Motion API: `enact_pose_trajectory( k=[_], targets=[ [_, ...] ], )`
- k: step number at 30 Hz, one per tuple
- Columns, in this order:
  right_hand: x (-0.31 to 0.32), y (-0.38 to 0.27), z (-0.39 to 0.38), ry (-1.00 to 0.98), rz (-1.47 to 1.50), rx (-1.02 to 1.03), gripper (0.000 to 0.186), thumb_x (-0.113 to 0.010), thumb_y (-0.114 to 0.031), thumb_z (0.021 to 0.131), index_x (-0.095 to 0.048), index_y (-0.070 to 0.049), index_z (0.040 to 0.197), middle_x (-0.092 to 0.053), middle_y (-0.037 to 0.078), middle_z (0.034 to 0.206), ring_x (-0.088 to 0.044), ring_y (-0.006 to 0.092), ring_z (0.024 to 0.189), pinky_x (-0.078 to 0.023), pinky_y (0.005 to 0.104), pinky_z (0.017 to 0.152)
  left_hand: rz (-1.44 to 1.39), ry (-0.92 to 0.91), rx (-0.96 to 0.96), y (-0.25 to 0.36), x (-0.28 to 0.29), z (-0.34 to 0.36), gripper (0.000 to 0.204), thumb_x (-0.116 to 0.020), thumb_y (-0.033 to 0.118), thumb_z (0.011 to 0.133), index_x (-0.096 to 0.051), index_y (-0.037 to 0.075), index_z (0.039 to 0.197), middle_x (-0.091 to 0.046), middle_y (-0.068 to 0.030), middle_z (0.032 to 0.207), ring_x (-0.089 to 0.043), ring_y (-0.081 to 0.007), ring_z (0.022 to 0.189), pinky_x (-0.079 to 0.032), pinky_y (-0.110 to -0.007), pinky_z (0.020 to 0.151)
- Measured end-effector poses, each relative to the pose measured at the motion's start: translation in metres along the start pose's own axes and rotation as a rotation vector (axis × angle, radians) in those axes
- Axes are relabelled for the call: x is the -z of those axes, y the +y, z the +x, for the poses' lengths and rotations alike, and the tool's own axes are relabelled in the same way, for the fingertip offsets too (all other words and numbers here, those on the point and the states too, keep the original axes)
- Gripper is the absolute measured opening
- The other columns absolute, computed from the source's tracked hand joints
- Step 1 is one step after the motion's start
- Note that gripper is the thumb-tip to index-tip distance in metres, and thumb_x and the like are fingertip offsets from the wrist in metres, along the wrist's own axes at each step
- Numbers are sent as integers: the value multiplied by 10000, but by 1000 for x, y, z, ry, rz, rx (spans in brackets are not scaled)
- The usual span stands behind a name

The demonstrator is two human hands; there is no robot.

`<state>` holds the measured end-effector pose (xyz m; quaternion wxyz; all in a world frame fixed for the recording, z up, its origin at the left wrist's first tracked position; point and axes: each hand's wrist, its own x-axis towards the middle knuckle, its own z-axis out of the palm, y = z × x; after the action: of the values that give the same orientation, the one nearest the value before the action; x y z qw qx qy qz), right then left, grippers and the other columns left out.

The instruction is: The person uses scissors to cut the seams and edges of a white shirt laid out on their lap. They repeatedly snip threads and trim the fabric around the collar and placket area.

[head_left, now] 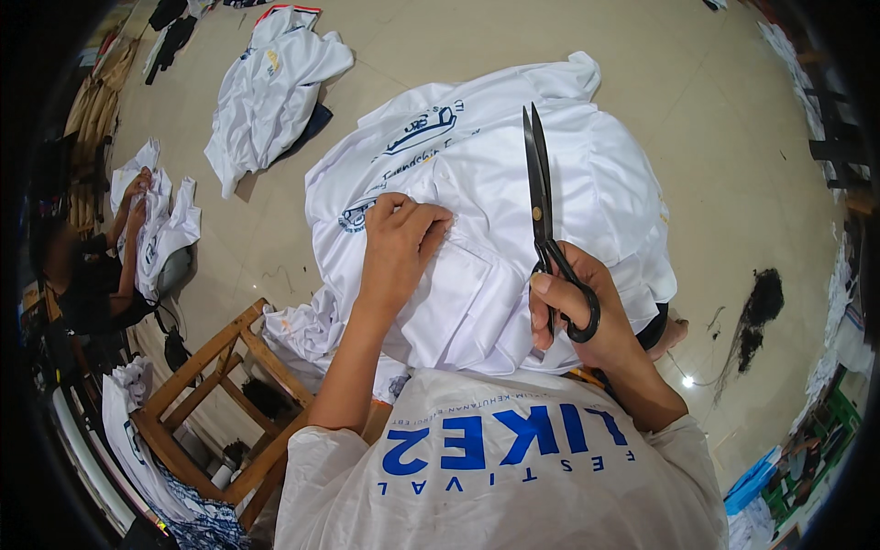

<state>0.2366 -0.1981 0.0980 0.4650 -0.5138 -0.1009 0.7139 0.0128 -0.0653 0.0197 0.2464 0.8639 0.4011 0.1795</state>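
Note:
A large white printed shirt (587, 174) lies bunched over my lap, with dark blue print on its upper left part. My left hand (401, 240) is closed on the cloth near the middle, fingertips pinching a fold of it. In my right hand (587, 298) are black-handled scissors (539, 197), my thumb and fingers around the handles. The blades point away from me above the shirt and stand only slightly apart. Whether the blades touch the cloth, I cannot tell.
Another white shirt (275, 92) lies on the tiled floor at the far left. A co-worker (92, 275) at the left handles white cloth (165, 220). Close by on my left stands a wooden stool frame (202, 403). Dark thread scraps (761, 302) lie on the floor at right.

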Motion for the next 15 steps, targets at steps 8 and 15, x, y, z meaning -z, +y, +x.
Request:
enact_pose_trajectory(
  k=[8, 15],
  targets=[
    [8, -6, -16, -122, -1, -290, 307, -732, -277, 967, -543, -39, 925, -639, 79, 660, -623, 165, 503, -474, 287, 448, -71, -15, 92, 7, 6, -4, 91, -748, 117, 941, -727, 51, 1000, -740, -57, 961, -581, -277, 961, -416, -400, 933],
    [13, 1, -31, -230, -31, -519, 323, -726, -301, 969, -551, -41, 893, -620, 67, 630, -596, 154, 466, -479, 283, 436, -268, -39, 247, 15, 9, -5, 161, -672, 162, 1026, -678, 2, 1043, -679, -111, 928, -599, -268, 907, -468, -365, 874]
  ],
)
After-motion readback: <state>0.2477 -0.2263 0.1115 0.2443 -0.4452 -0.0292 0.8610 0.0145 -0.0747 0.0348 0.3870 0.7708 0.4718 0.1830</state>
